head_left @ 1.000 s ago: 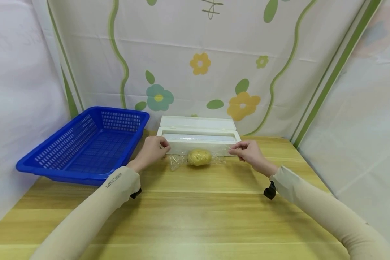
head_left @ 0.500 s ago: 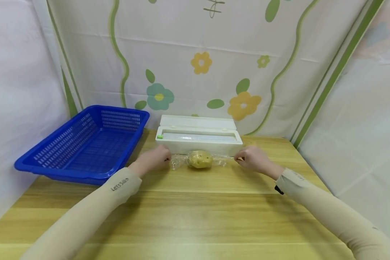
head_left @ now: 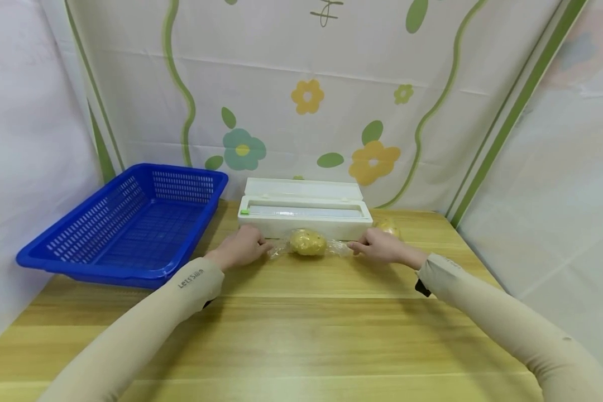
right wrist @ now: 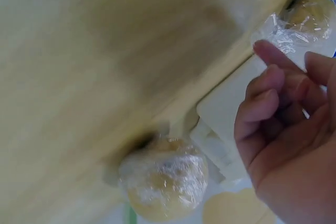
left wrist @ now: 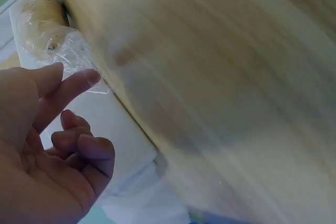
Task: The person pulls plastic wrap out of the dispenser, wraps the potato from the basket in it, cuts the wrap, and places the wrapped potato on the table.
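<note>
A potato (head_left: 308,242) wrapped in clear plastic film lies in front of a long white cling film box (head_left: 306,228), lid raised. Loose film ends stick out on both sides. At the left film end (left wrist: 79,56) is my left hand (head_left: 242,245), index finger extended, other fingers loosely bent. My right hand (head_left: 379,245) is at the opposite film end (right wrist: 275,32), index finger pointing to it, thumb apart. Neither thumb and index visibly pinch the film; whether the fingertips touch it is hard to tell. Behind my right hand sits a second film-wrapped potato (head_left: 389,226).
A blue plastic basket (head_left: 35,259) stands on the left of the wooden table (head_left: 301,335). A green slider (head_left: 244,211) shows at the box's left end. A flower-printed cloth (head_left: 281,139) hangs behind the box, and pale cloth walls rise at both sides.
Both hands, pinching at the film ends a second ago, have moved lower and closer to the potato, index fingers now extended. The second wrapped potato has come into view behind my right hand.
</note>
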Tool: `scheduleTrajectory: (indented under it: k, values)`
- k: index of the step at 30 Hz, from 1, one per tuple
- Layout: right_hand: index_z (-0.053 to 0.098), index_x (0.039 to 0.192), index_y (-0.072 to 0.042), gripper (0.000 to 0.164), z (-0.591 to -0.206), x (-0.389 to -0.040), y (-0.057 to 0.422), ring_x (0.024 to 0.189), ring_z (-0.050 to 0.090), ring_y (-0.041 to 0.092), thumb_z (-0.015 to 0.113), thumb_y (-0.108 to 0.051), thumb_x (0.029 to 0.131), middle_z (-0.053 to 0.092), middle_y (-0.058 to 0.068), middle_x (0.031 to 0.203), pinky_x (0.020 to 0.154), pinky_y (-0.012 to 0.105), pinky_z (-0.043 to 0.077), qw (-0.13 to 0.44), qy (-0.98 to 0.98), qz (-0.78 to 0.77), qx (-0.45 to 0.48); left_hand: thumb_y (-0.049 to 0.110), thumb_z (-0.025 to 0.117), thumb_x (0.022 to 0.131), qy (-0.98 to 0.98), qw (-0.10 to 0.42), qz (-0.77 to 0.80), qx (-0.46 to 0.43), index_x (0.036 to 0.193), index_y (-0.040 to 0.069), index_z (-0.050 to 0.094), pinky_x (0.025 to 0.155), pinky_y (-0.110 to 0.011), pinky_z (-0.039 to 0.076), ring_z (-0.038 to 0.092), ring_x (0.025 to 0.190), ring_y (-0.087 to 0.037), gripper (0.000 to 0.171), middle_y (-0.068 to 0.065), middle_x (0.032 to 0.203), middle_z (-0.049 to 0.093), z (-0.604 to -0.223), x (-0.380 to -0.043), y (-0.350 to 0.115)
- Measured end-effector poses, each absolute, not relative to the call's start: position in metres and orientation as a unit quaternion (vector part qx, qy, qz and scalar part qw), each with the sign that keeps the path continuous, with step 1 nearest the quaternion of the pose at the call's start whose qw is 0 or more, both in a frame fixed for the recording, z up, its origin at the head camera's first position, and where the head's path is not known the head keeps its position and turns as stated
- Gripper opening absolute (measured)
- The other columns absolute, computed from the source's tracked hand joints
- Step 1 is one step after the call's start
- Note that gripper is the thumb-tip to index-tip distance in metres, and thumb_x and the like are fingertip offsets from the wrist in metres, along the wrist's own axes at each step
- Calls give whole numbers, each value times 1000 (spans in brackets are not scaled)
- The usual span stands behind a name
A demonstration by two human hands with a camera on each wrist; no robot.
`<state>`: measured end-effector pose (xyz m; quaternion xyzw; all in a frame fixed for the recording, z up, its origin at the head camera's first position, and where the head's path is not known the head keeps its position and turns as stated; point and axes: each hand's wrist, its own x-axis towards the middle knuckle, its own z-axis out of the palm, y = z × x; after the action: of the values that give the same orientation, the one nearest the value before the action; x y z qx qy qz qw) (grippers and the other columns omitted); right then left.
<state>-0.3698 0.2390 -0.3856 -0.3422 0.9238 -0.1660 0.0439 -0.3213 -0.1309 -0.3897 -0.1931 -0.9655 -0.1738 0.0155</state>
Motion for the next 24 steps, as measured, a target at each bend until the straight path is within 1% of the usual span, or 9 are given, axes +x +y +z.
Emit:
scheduleTrajectory:
  k: [2,5,8,11,12,16,20,22,24]
  values:
    - [78,77,-12,41,-386,-372,240,40,25,6,57,-37,101,56,0,50,42,25,27,40,927,-201,-315,37,61,98,-967,13,-197,-164,54,13,59,47,-30,30,36,49,-12,50,6,50,36,-390,-322,-129]
    - [74,65,-10,41,-388,-374,238,40,21,6,65,-36,96,45,-2,41,41,23,22,26,929,-217,-298,39,65,95,-968,21,-206,-141,49,15,52,45,-29,27,33,47,-11,54,7,47,34,-392,-326,-126]
    - [61,51,-7,49,-391,-376,232,42,19,5,73,-34,91,34,-9,40,43,23,19,22,934,-220,-280,42,70,91,-971,21,-198,-132,48,14,56,45,-28,29,35,47,-10,53,7,45,37,-394,-329,-123]
    - [51,46,-7,54,-393,-375,223,43,19,6,78,-30,86,27,-10,42,43,23,18,10,939,-216,-267,40,75,87,-973,24,-188,-133,53,14,67,46,-28,32,40,48,-11,44,7,45,45,-396,-333,-121]
    - [50,45,-9,54,-395,-375,220,43,20,5,80,-30,84,26,-11,41,43,23,18,4,941,-212,-262,40,78,85,-973,26,-185,-133,55,15,69,46,-29,33,42,49,-11,40,6,46,48,-396,-334,-120]
    - [49,43,-14,53,-401,-376,211,43,22,6,83,-28,81,27,-11,41,41,24,18,-15,944,-208,-254,34,85,77,-973,38,-191,-123,61,18,73,50,-32,39,49,56,-15,27,6,55,59,-398,-336,-117]
    - [54,46,-12,48,-405,-376,209,43,25,6,83,-27,81,31,-10,42,42,24,21,-26,945,-206,-253,32,88,74,-972,44,-200,-115,65,19,75,56,-35,44,55,63,-18,21,5,66,64,-398,-335,-117]
    - [60,50,-11,42,-404,-374,210,43,28,7,83,-27,82,37,-9,43,43,25,24,-31,945,-204,-255,30,88,75,-971,45,-203,-118,66,19,75,58,-34,45,56,64,-17,18,5,68,65,-398,-334,-117]
    - [67,58,-10,31,-400,-370,210,45,35,7,81,-23,83,48,-9,48,46,25,31,-37,944,-206,-256,27,85,77,-970,40,-209,-118,65,18,74,55,-32,44,55,61,-16,18,5,66,64,-395,-331,-117]
